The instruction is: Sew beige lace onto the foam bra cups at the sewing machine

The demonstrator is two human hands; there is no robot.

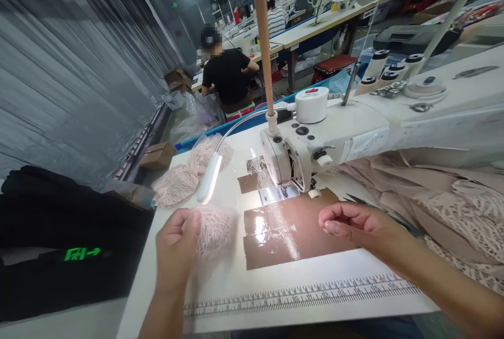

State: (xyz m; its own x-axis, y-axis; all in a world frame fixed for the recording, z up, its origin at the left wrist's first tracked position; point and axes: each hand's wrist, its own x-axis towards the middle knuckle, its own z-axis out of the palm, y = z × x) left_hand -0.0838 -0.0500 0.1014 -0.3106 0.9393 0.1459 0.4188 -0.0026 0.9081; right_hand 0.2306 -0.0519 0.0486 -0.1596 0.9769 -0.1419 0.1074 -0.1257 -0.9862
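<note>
A pale pink lace piece (214, 231) hangs from my left hand (178, 239), its fingers closed on the lace edge over the white table. Over the right part of the shiny brown sheet (279, 234), my right hand (348, 222) has thumb and fingers pinched together; whatever lies between them, if anything, is too small to name. The white sewing machine (287, 163) stands just behind the sheet, its needle area partly hidden. More lace pieces (177, 184) lie at the table's back left, beneath a lit lamp (210, 177).
A printed ruler (291, 297) runs along the table's front. Dark scissors (401, 218) and beige lace fabric (464, 213) lie at the right, behind my right arm. Thread cones (376, 66) stand behind the machine. A person in black (226, 74) sits farther back.
</note>
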